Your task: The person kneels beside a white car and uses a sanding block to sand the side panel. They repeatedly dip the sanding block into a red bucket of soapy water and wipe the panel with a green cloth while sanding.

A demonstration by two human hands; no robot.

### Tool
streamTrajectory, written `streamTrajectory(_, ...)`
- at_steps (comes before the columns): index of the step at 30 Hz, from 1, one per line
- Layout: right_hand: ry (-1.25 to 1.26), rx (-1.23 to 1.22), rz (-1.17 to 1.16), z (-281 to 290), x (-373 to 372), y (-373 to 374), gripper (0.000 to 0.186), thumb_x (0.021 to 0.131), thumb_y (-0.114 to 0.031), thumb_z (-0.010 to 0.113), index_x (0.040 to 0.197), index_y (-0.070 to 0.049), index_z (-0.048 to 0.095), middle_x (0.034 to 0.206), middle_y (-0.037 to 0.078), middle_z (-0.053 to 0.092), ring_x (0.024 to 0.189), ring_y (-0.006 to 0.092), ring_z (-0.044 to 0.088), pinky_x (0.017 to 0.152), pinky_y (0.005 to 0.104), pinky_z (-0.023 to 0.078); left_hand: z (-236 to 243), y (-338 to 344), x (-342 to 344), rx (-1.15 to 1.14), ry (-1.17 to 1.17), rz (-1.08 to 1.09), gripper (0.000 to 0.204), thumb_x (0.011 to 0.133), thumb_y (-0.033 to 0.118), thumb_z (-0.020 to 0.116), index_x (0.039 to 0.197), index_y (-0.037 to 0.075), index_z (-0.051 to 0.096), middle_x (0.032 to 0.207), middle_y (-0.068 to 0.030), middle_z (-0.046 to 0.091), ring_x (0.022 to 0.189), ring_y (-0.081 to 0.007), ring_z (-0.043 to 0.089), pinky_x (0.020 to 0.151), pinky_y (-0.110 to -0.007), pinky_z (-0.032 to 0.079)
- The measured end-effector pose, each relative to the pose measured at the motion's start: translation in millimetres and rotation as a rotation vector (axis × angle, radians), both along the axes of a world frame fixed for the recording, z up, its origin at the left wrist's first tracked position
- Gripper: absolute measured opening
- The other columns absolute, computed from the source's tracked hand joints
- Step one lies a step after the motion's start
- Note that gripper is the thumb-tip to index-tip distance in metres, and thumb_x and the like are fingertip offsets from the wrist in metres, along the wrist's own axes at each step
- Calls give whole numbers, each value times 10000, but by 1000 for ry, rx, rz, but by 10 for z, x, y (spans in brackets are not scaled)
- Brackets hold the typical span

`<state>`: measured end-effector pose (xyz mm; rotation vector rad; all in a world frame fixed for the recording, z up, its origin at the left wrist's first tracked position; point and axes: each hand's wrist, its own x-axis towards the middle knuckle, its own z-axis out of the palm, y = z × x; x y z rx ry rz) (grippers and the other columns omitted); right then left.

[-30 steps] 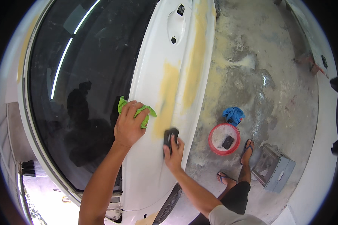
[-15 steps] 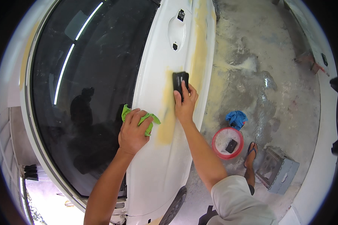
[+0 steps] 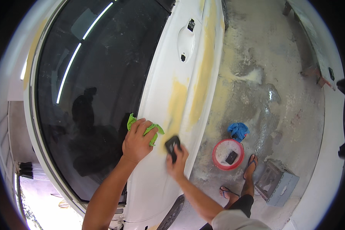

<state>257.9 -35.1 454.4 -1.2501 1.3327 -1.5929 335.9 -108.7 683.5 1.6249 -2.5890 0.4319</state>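
Just below the frame's centre, our right hand [image 3: 176, 163] grasped a black block [image 3: 172, 147] at the white door [image 3: 149, 184], presumably for flat contact; farther left, our left hand [image 3: 137, 143] clutched a green cloth [image 3: 131, 121], perhaps bracing us.

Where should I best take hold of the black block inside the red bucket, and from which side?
Probably by its two long edges, coming straight down from above. The black block looks oblong, and the round rim of the red bucket surrounds it, so a sideways approach seems blocked. Its underside cannot be seen.
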Motion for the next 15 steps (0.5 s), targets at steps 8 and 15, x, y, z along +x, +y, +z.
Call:
streamTrajectory(8,-28,-64,-165,439,-394,-2225,448,921,-155,698,1331,-14,581,1383,233,518,1262,425,460,1094,531,355,12,49,11,13,-26,2,555,567,43,807,1098,188,735,1216,-7,635,1215,-285,590,909,-403,572)
streamTrajectory(15,-7,-40,-4,-84,49,-14,515,928,-320,750,1318,-31,578,1351,309,494,1244,477,454,1080,609,343,40,32,10,23,-16,-2,569,568,44,811,1112,189,732,1210,-9,631,1209,-281,592,896,-399,569)
